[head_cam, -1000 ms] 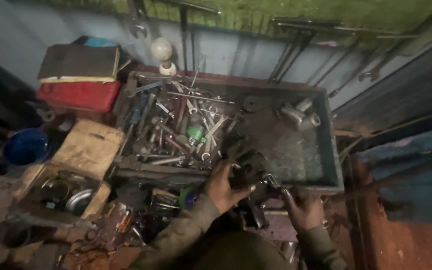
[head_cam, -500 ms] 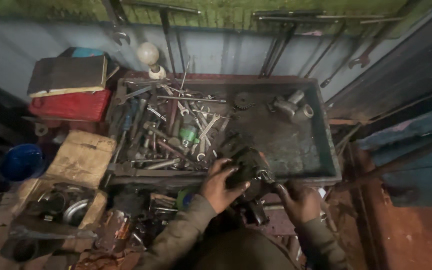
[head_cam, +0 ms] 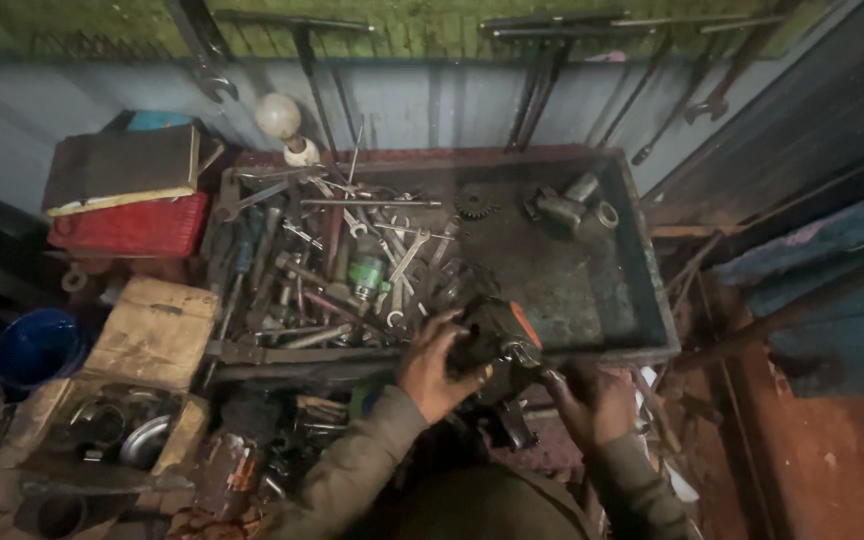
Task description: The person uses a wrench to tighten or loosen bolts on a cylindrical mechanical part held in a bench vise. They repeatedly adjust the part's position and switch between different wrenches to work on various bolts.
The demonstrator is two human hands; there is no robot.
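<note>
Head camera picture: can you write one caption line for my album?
Left hand and right hand hold a dark metal part at the edge of a metal tray filled with wrenches.

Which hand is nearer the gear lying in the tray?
Left. The left hand sits below and slightly left of the gear, at the tray's front edge; the right hand is lower, outside it.

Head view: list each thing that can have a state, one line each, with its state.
left hand: gripping the dark tool.
right hand: touching the tool's lower end; grip unclear.
dark tool: held at the tray's front edge.
metal tray: open, left half heaped with wrenches.
cardboard box: flaps open, metal parts inside.
red case: shut, book on top.
</note>
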